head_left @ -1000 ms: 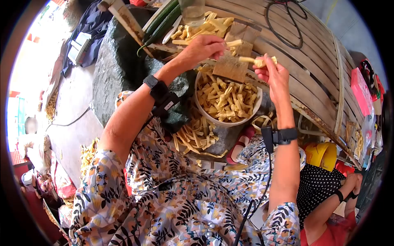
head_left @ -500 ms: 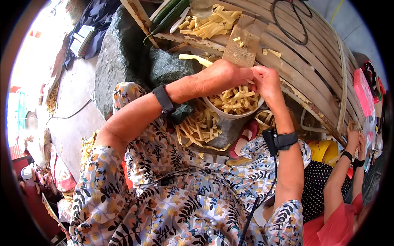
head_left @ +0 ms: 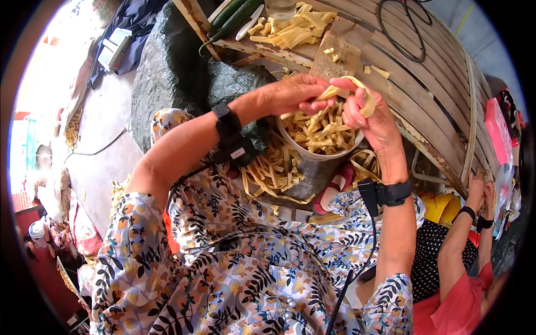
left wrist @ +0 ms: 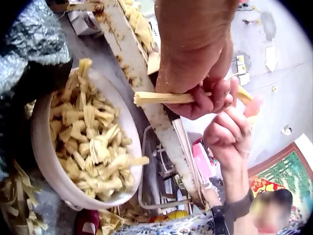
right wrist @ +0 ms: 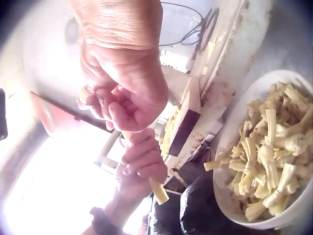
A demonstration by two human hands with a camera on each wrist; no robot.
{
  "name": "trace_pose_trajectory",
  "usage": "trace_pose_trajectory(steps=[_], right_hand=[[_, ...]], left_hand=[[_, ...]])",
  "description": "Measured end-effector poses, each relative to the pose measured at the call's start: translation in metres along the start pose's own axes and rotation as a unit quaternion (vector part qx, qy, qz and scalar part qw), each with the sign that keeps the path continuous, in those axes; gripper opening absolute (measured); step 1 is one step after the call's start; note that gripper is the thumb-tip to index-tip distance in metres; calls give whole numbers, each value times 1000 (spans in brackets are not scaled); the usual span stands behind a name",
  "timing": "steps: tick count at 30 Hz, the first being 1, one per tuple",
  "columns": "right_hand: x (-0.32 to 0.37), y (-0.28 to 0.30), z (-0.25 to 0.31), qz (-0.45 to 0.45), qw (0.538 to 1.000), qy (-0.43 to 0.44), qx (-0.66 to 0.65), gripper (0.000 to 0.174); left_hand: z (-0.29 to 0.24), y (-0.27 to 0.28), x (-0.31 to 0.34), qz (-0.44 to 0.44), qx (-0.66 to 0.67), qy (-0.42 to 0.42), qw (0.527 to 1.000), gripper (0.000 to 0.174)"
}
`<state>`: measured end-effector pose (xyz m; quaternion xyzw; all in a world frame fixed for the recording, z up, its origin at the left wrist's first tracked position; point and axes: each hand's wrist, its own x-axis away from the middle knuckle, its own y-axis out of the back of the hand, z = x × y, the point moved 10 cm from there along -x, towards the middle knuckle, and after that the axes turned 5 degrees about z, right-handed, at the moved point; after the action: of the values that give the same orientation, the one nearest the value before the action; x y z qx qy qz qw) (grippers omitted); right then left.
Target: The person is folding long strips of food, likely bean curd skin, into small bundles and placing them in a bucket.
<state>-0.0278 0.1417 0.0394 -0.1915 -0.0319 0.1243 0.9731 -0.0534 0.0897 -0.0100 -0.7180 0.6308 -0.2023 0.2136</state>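
Observation:
Over a white tub [head_left: 319, 157] of knotted yellow strips [head_left: 321, 135], both hands work one long pale yellow strip [head_left: 369, 104]. My left hand [head_left: 298, 94] pinches its gathered length, and a bundled end sticks out behind that hand in the left wrist view [left wrist: 156, 98]. The other part bends in a loop around the raised fingers of my right hand [head_left: 373, 118], which holds it with the fingers curled. In the right wrist view the two hands nearly meet, the left hand [right wrist: 144, 159] below, with the strip's blunt end [right wrist: 159, 192] hanging past it.
A wooden board [head_left: 336, 54] with small scraps lies on the slatted table [head_left: 413, 84], beside a pile of strips [head_left: 296, 32]. Cucumbers [head_left: 231, 21], a glass [head_left: 281, 8] and black cable [head_left: 420, 51] are there too. Loose strips [head_left: 273, 173] lie below. Another person's arms [head_left: 460, 234] are at the right.
The hands came together from apart beside the board to over the tub. Since half a second ago the left hand drew back slightly, and a loop of strip now shows around the right fingers.

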Motion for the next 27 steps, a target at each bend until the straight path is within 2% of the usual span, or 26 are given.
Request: trace_pose_trajectory(steps=[1,2,3,9,12,13,15,16,19,20,23,26,27], right_hand=[[-1,8,1,-38,998,11,46,33],[-1,13,7,-74,985,31,152,31],[0,15,5,-80,982,28,170,30],[5,13,-5,-76,968,-32,237,26],[3,10,-1,-72,972,52,219,22],[5,15,10,-113,933,112,323,21],[12,12,36,-185,807,227,513,20],[18,13,43,-237,766,232,551,20],[18,25,37,-290,815,139,481,21],[11,33,26,-263,839,81,469,19],[2,49,-1,-208,914,26,347,17],[6,40,11,-211,891,84,394,13],[9,35,18,-226,854,112,456,13]], left_hand=[[8,-13,-4,36,47,8,998,29],[20,-20,-6,43,96,46,993,30],[32,-27,-6,49,143,84,985,30],[44,-38,-9,55,180,81,979,29],[38,-30,-10,30,187,26,982,26],[34,-27,-10,18,192,1,981,25],[22,-4,-15,-80,162,-43,983,24],[10,4,-14,-118,106,-70,985,20],[-21,14,1,-282,-64,-125,949,20],[-25,16,4,-291,-140,-123,939,23],[-33,8,5,-258,-226,-131,930,25],[-39,-3,4,-246,-313,-85,913,32],[-41,-4,4,-253,-363,-87,892,33]])
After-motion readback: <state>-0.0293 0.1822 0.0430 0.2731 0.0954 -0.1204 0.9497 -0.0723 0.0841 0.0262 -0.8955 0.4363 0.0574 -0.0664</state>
